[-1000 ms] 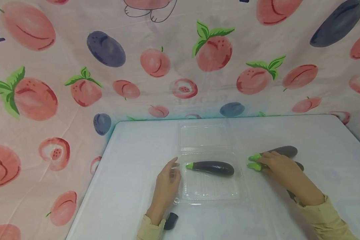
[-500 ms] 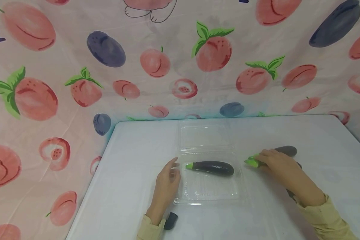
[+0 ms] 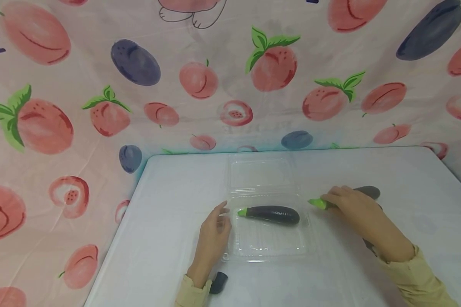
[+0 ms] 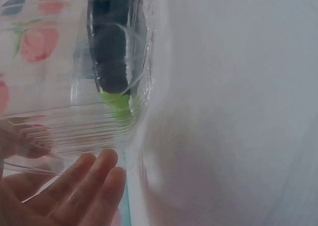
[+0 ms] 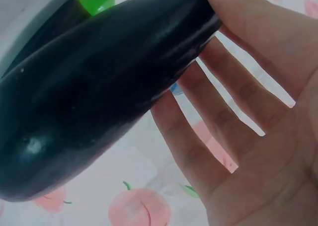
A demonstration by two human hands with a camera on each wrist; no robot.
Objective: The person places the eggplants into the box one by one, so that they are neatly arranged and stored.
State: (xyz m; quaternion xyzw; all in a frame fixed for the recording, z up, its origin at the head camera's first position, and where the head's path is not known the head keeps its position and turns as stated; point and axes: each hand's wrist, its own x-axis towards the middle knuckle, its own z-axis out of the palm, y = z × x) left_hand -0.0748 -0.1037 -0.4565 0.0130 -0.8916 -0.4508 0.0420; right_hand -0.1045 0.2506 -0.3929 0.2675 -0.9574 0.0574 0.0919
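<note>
A clear plastic clamshell container (image 3: 269, 251) lies with its lid folded back. One toy-like dark eggplant (image 3: 274, 215) with a green cap rests in its base. At the container's left edge is my left hand (image 3: 214, 234); its rim passes between thumb and fingers in the left wrist view. To the right of the container, my right hand (image 3: 351, 209) pinches a second eggplant (image 5: 109, 82) near its narrow end, the green cap pointing left. In the head view the hand covers most of that eggplant's body. Another eggplant (image 3: 369, 192) lies just behind this hand.
A dark object (image 3: 369, 246) shows partly under the right forearm. Beside the left sleeve is a dark piece (image 3: 219, 283), partly covered. The container's open lid (image 3: 263, 174) extends toward the back of the white table (image 3: 169, 192). A fruit-print cloth (image 3: 234, 64) hangs behind it.
My right hand has drawn the eggplant it grips a little to the left and back, so its green cap now sits nearer the container. My left hand has stayed in place.
</note>
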